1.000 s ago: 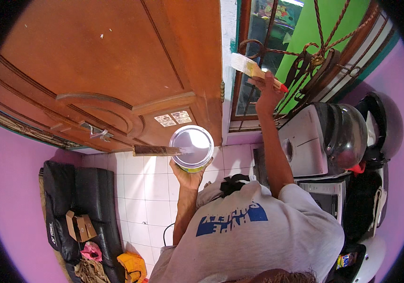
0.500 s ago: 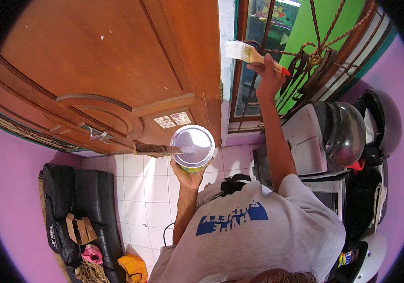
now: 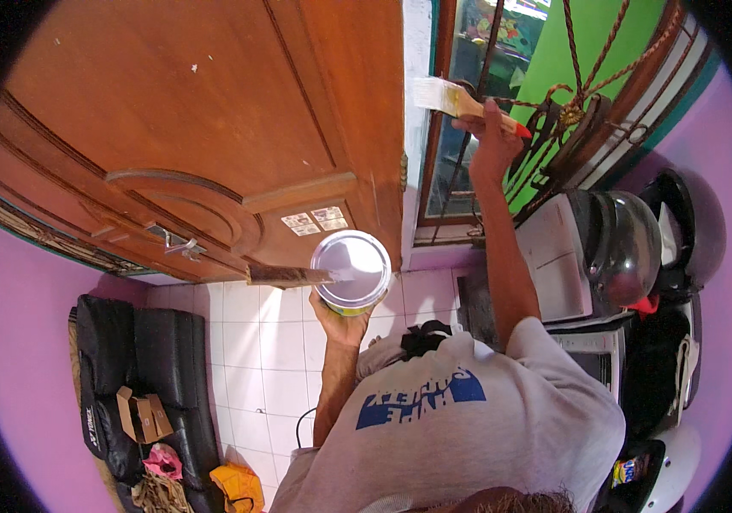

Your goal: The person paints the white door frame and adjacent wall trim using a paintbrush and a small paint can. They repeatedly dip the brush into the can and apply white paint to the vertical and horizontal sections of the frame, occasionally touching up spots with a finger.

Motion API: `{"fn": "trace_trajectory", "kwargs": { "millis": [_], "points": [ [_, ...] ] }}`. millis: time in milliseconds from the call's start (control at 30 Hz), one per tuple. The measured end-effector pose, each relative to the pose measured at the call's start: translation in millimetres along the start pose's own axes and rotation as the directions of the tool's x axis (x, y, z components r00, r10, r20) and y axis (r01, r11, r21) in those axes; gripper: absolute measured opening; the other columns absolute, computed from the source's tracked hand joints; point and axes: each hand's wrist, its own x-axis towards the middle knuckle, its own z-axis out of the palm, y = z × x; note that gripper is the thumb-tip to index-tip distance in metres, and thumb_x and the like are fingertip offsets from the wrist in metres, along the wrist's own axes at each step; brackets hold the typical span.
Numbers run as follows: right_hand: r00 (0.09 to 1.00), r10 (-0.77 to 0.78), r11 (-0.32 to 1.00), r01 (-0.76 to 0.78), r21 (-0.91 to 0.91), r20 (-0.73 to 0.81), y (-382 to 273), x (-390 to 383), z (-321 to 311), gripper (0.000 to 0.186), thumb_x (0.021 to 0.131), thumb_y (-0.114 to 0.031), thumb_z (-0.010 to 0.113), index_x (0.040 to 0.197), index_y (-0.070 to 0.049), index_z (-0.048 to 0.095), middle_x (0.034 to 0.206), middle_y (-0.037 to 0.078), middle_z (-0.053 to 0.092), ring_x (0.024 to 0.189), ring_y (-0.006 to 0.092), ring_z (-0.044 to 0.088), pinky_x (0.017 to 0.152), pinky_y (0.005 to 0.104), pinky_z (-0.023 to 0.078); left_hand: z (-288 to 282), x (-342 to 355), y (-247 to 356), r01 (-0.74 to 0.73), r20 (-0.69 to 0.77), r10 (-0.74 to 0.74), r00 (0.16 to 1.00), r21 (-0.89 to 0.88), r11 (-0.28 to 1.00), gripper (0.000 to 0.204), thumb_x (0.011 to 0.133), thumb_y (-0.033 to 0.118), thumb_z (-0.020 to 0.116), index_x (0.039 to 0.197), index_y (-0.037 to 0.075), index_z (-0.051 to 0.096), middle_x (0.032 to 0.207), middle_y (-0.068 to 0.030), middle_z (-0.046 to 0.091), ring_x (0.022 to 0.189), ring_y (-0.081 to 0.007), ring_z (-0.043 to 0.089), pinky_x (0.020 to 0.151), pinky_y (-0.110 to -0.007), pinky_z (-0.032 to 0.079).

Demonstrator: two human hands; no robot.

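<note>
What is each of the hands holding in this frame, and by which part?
The left hand cups the open paint can from underneath. The right hand grips the paintbrush by its wooden handle, bristles toward the white door-frame strip.

The paint can point(image 3: 351, 272) holds white paint inside a silvery rim. The brush point(image 3: 460, 103) has pale bristles, a tan handle and a red tip. The door point(image 3: 212, 128) is reddish-brown wood; the walls point(image 3: 15, 342) are pink-purple, the floor tiles point(image 3: 272, 342) white.
</note>
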Motion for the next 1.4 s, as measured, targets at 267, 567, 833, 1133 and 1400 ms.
{"fn": "trace_trajectory", "kwargs": {
  "millis": [267,567,833,1133,1400],
  "points": [
    [0.997,-0.078,0.997,0.078,0.015,-0.016,-7,3,-3,0.032,0.099,-0.025,0.067,0.1,0.007,0.066,0.086,0.02,0.074,0.067,0.0232,0.074,0.065,0.0332,0.063,-1,-1,-2,0.006,0.024,-0.006,1.0,0.011,1.0,0.078,0.092,0.066,0.057,0.148,0.015,0.043,0.143,-0.0168,0.053,0.121,-0.0413,0.059,0.09,-0.069,0.053],
    [0.99,-0.046,0.949,0.086,-0.305,0.136,-5,-26,-42,0.02,0.099,-0.012,0.065,0.101,0.008,0.066,0.095,0.017,0.073,0.076,0.0252,0.074,0.073,0.0336,0.061,-10,-1,-1,0.017,-0.012,-0.017,1.0,0.025,1.0,0.077,0.092,0.065,0.056,0.151,0.018,0.04,0.149,-0.0123,0.048,0.13,-0.0381,0.054,0.096,-0.069,0.051],
    [0.634,-0.033,0.602,0.63,-0.491,0.772,-49,-31,-45,0.017,0.094,-0.014,0.07,0.11,-0.009,0.073,0.105,0.008,0.074,0.091,0.0236,0.074,0.079,0.0364,0.059,-19,-6,-2,0.008,0.032,-0.011,0.999,0.092,0.996,0.074,0.095,0.064,0.054,0.149,0.014,0.046,0.147,-0.0106,0.053,0.134,-0.0309,0.052,0.106,-0.055,0.048],
    [0.515,0.042,0.312,0.807,-0.501,0.856,-106,12,25,0.027,0.089,-0.009,0.075,0.116,-0.009,0.072,0.115,0.009,0.073,0.1,0.0259,0.073,0.087,0.0351,0.057,-20,-6,-5,0.045,0.035,-0.046,0.998,0.029,0.999,0.072,0.095,0.062,0.054,0.148,0.014,0.047,0.146,-0.0113,0.054,0.132,-0.0323,0.053,0.105,-0.056,0.049],
    [0.356,-0.405,0.089,0.932,-0.351,0.842,-170,53,82,0.031,0.09,-0.003,0.073,0.12,-0.01,0.071,0.116,0.011,0.073,0.104,0.0261,0.071,0.09,0.035,0.056,-21,-5,-6,0.022,0.036,-0.025,0.999,0.074,0.997,0.074,0.094,0.066,0.054,0.148,0.015,0.046,0.144,-0.0099,0.055,0.128,-0.0301,0.057,0.098,-0.053,0.054]
  ]
}}
